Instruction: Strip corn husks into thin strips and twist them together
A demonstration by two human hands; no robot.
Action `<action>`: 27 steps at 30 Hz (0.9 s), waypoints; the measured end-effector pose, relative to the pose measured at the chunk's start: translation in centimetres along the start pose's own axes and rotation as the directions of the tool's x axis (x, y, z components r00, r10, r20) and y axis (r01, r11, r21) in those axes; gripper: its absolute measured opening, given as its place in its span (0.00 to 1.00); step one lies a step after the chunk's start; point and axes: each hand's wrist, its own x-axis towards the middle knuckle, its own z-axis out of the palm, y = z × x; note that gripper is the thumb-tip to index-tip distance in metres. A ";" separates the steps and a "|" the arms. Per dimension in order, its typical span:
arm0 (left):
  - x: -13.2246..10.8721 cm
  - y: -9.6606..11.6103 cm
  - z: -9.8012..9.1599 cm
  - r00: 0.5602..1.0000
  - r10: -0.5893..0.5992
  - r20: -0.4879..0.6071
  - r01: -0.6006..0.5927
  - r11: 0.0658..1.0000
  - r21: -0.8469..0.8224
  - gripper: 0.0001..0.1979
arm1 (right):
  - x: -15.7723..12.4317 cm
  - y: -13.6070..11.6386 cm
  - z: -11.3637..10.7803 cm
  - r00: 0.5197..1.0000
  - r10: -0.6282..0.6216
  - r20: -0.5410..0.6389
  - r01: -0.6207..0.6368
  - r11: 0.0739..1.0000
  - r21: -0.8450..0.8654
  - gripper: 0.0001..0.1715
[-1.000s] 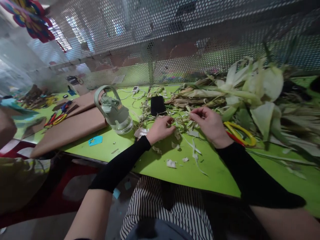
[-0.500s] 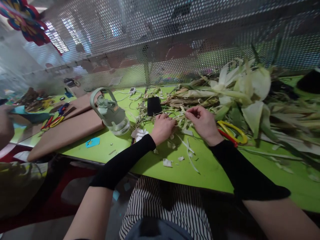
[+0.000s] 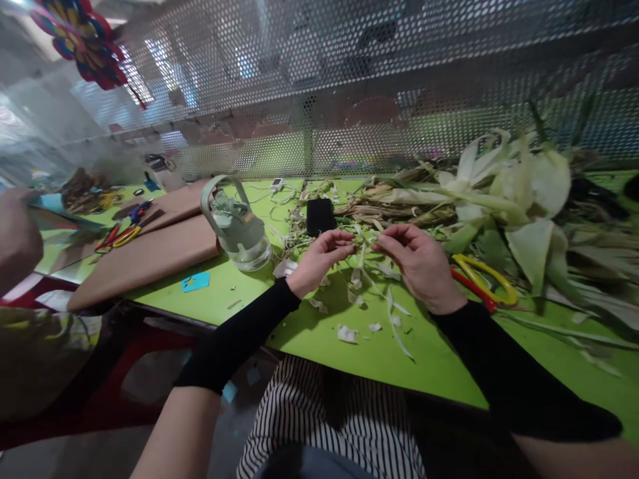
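Observation:
Over the green table my left hand (image 3: 323, 261) pinches a thin pale strip of corn husk (image 3: 363, 243) between thumb and fingers. On the other side my right hand (image 3: 422, 269) is closed in a pinch on the same bit of husk, as far as I can see. The fingertips are a short gap apart, and the piece is too small to make out fully. Narrow husk strips (image 3: 394, 326) and white scraps (image 3: 347, 334) lie beneath the hands. Just beyond my left hand is a black phone (image 3: 320, 216).
A pale green water bottle (image 3: 242, 233) stands left of my hands. Brown paper (image 3: 164, 256) and red-and-yellow scissors (image 3: 122, 236) lie farther left, near another person's hand (image 3: 20, 233). Yellow-and-red scissors (image 3: 486, 283) and a corn husk heap (image 3: 499, 186) are at right. Perforated metal (image 3: 279, 100) borders the table.
My left hand has risen off the scraps, its fingers now pinching near my right fingertips. The whole view has shifted slightly, so things sit farther right.

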 end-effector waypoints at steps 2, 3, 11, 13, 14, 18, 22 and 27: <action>0.1 -0.3 0.2 0.999 -0.019 0.030 0.021 0.997 -0.076 0.11 | -0.3 -0.1 0.1 1.000 -0.019 0.012 0.019 0.999 -0.046 0.21; 0.1 -0.4 0.4 0.998 -0.021 0.053 0.026 0.995 -0.101 0.11 | -0.4 -0.2 0.1 0.999 -0.031 0.013 0.032 0.996 -0.078 0.20; -0.1 -0.7 0.3 0.986 -0.026 0.164 0.040 0.996 -0.083 0.18 | -1.1 -0.3 -0.1 0.996 -0.028 0.082 0.044 0.979 -0.199 0.15; -0.2 -0.6 0.3 0.986 -0.013 0.168 0.027 0.996 -0.084 0.20 | -1.2 -0.2 -0.1 0.998 -0.004 0.063 0.013 0.989 -0.145 0.14; -0.2 -0.5 0.3 0.986 -0.005 0.167 0.020 0.996 -0.092 0.20 | -1.3 -0.2 -0.1 0.998 0.006 0.055 0.001 0.993 -0.122 0.13; -0.4 0.0 0.4 0.988 0.020 0.152 -0.001 0.993 -0.122 0.20 | -1.6 -0.6 0.0 0.998 0.003 0.061 0.005 0.990 -0.138 0.14; -0.5 0.2 0.6 0.991 0.015 0.134 0.004 0.989 -0.147 0.22 | -1.9 -1.4 0.4 0.993 -0.025 0.118 0.052 0.972 -0.228 0.16; -0.4 -0.4 0.5 0.992 0.009 0.127 0.013 0.985 -0.169 0.19 | -1.8 -1.5 0.6 0.990 -0.033 0.140 0.065 0.971 -0.231 0.16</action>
